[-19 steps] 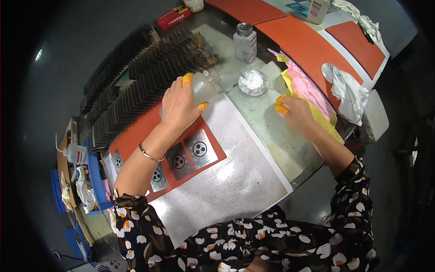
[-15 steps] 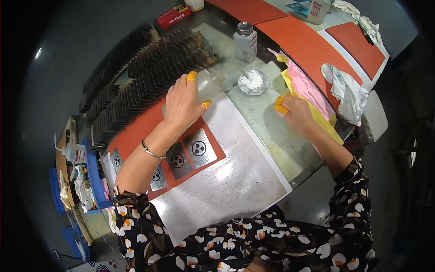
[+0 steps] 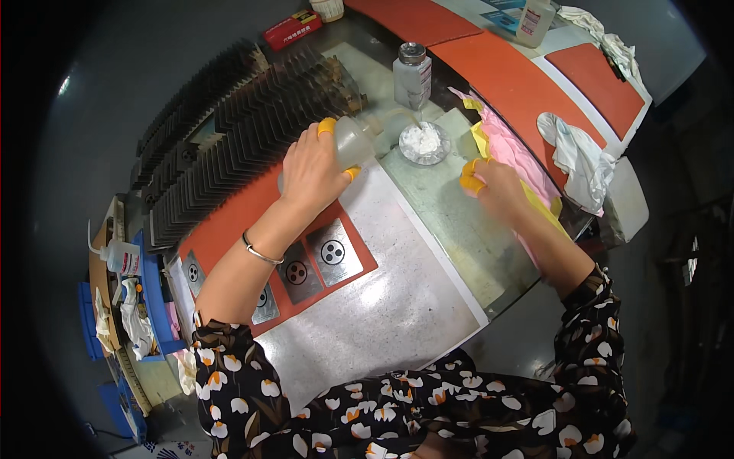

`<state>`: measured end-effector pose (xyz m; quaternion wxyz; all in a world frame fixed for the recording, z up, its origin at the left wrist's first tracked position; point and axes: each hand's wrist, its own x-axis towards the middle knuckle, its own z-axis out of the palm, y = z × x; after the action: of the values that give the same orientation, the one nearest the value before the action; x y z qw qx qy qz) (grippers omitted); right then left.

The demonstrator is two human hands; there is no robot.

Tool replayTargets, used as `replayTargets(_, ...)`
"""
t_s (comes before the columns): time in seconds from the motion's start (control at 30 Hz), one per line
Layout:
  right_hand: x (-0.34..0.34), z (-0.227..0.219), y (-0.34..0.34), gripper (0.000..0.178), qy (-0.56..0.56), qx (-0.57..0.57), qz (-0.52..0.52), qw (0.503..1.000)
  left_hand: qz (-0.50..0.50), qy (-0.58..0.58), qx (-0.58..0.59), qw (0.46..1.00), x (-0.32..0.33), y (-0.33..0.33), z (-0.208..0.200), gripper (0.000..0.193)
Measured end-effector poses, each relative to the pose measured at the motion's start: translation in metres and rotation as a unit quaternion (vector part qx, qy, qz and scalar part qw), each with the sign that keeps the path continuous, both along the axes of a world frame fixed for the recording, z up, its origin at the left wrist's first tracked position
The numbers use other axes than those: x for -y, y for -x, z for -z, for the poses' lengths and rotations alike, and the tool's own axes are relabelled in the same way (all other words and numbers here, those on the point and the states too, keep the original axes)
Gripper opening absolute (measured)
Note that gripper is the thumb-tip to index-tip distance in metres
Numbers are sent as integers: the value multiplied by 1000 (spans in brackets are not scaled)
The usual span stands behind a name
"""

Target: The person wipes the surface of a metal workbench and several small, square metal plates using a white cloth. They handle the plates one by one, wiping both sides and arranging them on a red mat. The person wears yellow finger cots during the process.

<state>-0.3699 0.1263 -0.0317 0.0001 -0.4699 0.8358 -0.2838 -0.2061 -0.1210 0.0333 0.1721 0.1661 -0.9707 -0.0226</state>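
Head view: I see the left hand [image 3: 313, 172] gripping a squeeze bottle [image 3: 353, 141], wetting the dish [image 3: 424, 142]; right hand [image 3: 489, 183] pinches cloth [image 3: 512, 149]; next needs steady tilt.

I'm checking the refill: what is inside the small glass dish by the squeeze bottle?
The glass dish holds a white wad, seemingly cotton. The squeeze bottle in the left hand points its spout over it. Any liquid beneath is hidden.

Translucent plastic squeeze bottle [image 3: 353, 142] — clear glass dish [image 3: 425, 143], matt metal plates [image 3: 334, 252]
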Motion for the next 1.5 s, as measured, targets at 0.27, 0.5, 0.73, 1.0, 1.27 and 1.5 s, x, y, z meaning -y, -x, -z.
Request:
replayTargets(0.27, 57, -30, 59, 22, -21, -9, 0, 1000, -109, -252, -105, 956, -11, -58, -52, 68)
replayTargets(0.5, 95, -9, 71, 23, -53, -27, -9, 998, -154, -293, -339, 880, 45, -238, -26, 65)
replayTargets(0.73, 96, 1, 78, 20, -68, -79, -35, 994, -296, -226, -392, 841, 47, -350, -30, 49)
replayTargets(1.0, 93, -9, 64, 19, 33, -133, -80, 987, -377, -211, -480, 763, 36, -425, -40, 44)
replayTargets(1.27, 0, -77, 9, 12, 15, 205, -94, 974, -420, 32, -565, 709, 118, -477, -56, 52)
replayTargets(1.5, -27, -95, -111, 13, -8, 464, -82, 882, -394, -93, -485, 775, 160, -501, -4, 40)
